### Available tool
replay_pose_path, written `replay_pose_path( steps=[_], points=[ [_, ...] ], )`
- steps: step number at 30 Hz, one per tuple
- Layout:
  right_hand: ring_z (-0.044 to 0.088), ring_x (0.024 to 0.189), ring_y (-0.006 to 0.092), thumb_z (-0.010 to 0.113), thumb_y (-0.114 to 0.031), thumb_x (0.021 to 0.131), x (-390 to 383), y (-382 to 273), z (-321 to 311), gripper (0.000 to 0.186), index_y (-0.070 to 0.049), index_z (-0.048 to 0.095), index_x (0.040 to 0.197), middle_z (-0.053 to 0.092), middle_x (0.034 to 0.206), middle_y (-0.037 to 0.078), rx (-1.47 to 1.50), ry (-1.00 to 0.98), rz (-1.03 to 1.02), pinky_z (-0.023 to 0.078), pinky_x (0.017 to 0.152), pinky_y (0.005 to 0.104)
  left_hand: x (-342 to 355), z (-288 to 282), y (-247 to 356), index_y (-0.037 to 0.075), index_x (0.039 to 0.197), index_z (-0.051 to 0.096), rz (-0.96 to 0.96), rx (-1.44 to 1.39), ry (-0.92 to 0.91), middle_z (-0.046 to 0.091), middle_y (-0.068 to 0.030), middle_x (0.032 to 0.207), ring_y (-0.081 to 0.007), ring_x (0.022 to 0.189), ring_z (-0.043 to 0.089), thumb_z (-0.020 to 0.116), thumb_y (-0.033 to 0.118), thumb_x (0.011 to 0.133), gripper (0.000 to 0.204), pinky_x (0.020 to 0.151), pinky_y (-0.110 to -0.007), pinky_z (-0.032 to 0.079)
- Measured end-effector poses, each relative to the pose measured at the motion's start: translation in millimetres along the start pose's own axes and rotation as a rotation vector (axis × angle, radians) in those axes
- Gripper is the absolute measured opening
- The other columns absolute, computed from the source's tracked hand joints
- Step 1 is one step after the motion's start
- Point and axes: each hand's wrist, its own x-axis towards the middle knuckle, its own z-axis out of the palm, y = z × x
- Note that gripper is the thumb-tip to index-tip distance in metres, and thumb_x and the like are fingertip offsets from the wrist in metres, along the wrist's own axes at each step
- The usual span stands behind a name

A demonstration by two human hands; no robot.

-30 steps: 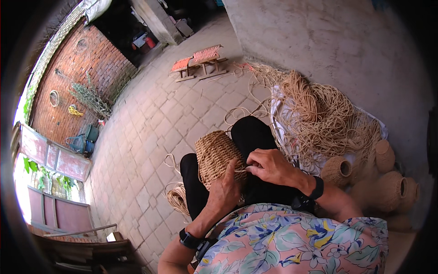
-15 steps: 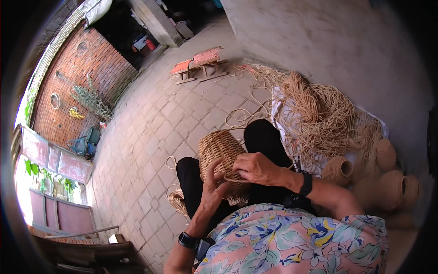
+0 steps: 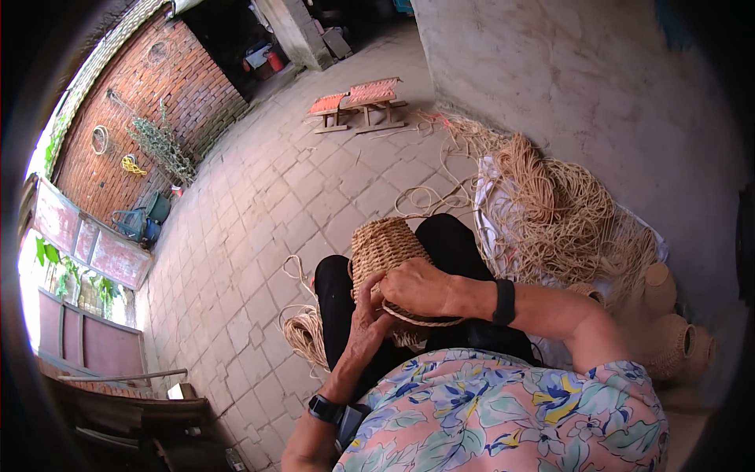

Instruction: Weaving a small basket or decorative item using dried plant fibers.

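A tan woven basket [image 3: 385,242] rests tilted between my knees, its rim side toward my body. My left hand [image 3: 366,321] is closed on the near left edge of the basket, fingers bent upward and thumb toward me. My right hand [image 3: 418,288] lies across the basket's near part with its fingertips pinched against those of the left. From the pinch a strand of cord [image 3: 429,320] curves along the rim below my right hand. The fingertips themselves are partly hidden.
A heap of loose tan cord [image 3: 566,212] lies on a white sheet at the right, by the wall. Several finished woven pots [image 3: 668,342] stand nearer me. A cord coil [image 3: 305,334] sits left of my knee. Two low stools [image 3: 373,93] stand farther off on the paved floor.
My right hand has moved left across the basket to meet the left fingers, its back now turned up. The view has shifted slightly.
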Motion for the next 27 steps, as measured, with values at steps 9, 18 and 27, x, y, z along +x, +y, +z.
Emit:
replay_pose_path(
  steps=[9, 18, 27],
  points=[
    [0.065, 0.066, 0.0334, 0.063, -0.013, 0.074, -34.9, 18.1, 4.8, 0.012, -0.002, 0.059, 0.079, 0.063, 0.071, 0.014, 0.158, 0.193, 0.29, 0.052, 0.061, 0.0421, -2.2, -0.2, 5.7, 0.015, 0.14, 0.035, 0.135, 0.56, 0.052, 0.066, -0.0212, 0.107, -0.0191, 0.068, 0.066, 0.052, -0.004, 0.082, 0.063, 0.066, -0.032, 0.053],
    [0.058, 0.075, 0.0358, 0.066, -0.009, 0.075, -32.1, 14.4, 0.4, 0.023, -0.002, 0.051, 0.091, 0.054, 0.077, 0.014, 0.328, 0.446, 0.07, 0.049, 0.069, 0.0422, 5.2, 5.3, 0.4, 0.009, 0.123, 0.054, 0.237, 0.467, 0.184, 0.069, -0.0185, 0.097, -0.0213, 0.062, 0.065, 0.057, -0.003, 0.082, 0.043, 0.061, -0.033, 0.051],
    [0.061, 0.07, 0.0378, 0.057, -0.007, 0.077, -61.2, 26.9, 17.5, 0.01, -0.003, 0.049, 0.082, 0.057, 0.074, 0.018, 0.211, 0.396, 0.35, 0.05, 0.064, 0.0458, -3.1, -107.1, 20.0, 0.003, 0.085, 0.062, 0.372, 0.095, 0.891, 0.067, -0.007, 0.078, -0.0069, 0.052, 0.048, 0.056, 0.024, 0.094, 0.024, 0.049, -0.022, 0.04]
  ],
)
